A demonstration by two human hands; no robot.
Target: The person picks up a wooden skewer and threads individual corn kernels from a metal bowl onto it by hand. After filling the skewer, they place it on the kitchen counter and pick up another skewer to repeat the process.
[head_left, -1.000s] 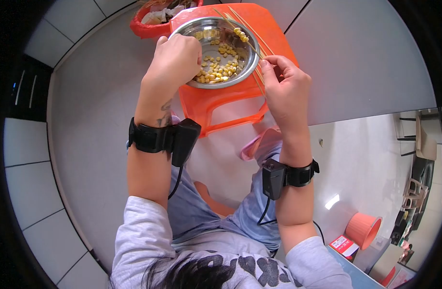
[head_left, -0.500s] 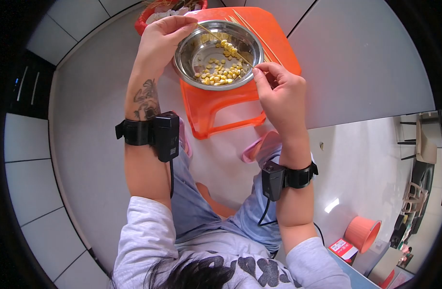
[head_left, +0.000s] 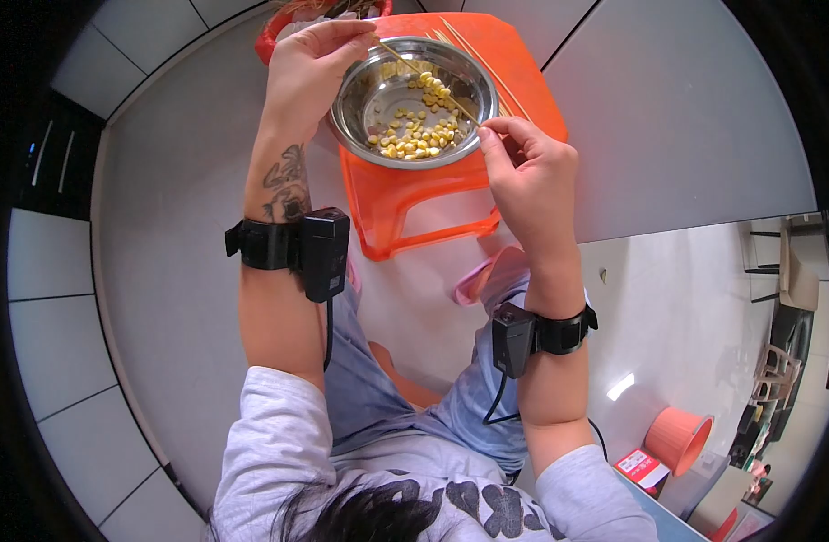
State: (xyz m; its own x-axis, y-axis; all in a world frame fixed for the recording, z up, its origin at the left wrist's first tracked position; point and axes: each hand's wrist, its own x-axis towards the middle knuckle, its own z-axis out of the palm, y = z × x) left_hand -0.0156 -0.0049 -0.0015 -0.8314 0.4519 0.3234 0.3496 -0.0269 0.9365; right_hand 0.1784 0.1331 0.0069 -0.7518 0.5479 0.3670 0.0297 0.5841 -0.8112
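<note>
A thin wooden skewer (head_left: 397,56) spans the steel bowl (head_left: 414,163), with several yellow kernels (head_left: 433,88) threaded along its middle. My left hand (head_left: 317,70) pinches one end of it over the bowl's upper left rim. At the right rim, my right hand (head_left: 530,172) pinches the other end between thumb and forefinger. Loose yellow kernels (head_left: 413,137) lie in the bottom of the bowl. The bowl rests on an orange plastic stool (head_left: 532,79).
More skewers (head_left: 487,65) lie on the stool right of the bowl. Behind it, at the upper left, is a red container (head_left: 268,38). A grey panel (head_left: 676,117) stands at the right. A pink bucket (head_left: 675,437) is at the lower right.
My left hand has moved slightly up and to the right, with its end of the skewer. My right hand has barely shifted.
</note>
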